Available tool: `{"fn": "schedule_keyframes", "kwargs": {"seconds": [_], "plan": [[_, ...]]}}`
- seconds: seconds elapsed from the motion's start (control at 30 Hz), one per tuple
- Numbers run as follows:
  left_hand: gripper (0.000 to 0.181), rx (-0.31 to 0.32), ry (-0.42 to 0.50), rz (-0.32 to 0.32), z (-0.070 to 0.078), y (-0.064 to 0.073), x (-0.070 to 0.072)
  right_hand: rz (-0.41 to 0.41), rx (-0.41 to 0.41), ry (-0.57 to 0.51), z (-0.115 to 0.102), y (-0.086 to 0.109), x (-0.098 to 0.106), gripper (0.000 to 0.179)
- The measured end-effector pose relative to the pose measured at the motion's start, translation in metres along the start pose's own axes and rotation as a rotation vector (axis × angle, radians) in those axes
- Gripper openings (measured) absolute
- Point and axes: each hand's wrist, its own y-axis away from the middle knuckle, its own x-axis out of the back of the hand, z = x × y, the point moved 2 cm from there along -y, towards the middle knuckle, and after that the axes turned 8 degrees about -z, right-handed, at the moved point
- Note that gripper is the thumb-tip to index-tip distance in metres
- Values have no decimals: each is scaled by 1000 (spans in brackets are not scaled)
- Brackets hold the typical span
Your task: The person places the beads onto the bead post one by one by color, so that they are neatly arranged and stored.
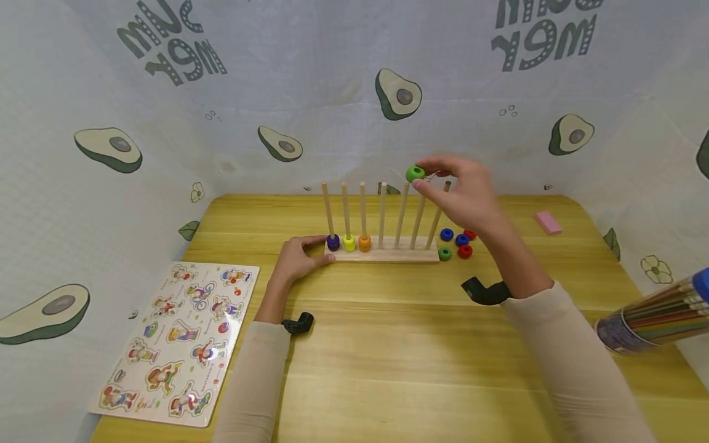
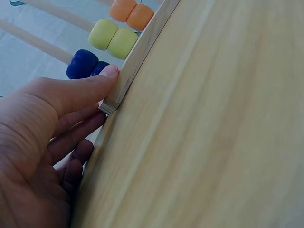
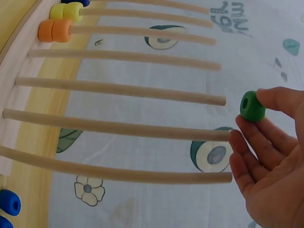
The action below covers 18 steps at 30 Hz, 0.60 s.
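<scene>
A wooden peg rack (image 1: 388, 253) with several upright pegs stands toward the back of the table. Its three leftmost pegs carry dark blue beads (image 1: 333, 242), yellow beads (image 1: 349, 243) and orange beads (image 1: 364, 243), two of each at the base. My left hand (image 1: 296, 258) grips the left end of the rack's base, thumb in front, as the left wrist view also shows. Up by the peg tops, my right hand (image 1: 462, 191) pinches a green bead (image 3: 252, 106) between thumb and fingers. The bead is off the pegs, near the tip of a bare one.
Loose beads lie right of the rack: a green bead (image 1: 445, 253), blue beads (image 1: 447, 234) and red beads (image 1: 465, 251). A pink block (image 1: 548, 223) lies farther right. A picture puzzle board (image 1: 177, 341) is at left, and a pencil holder (image 1: 626, 332) stands at the right edge.
</scene>
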Motion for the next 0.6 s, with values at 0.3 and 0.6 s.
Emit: {"fn": "schedule_keyframes", "kwargs": {"seconds": [0.3,0.6], "plan": [[55,31,23,-11,4,0,1,-84,-14,13,-10,-15,-16,39],[57,66,40,-41,10,0,0,-130,10,32,-10,-22,-27,35]]}}
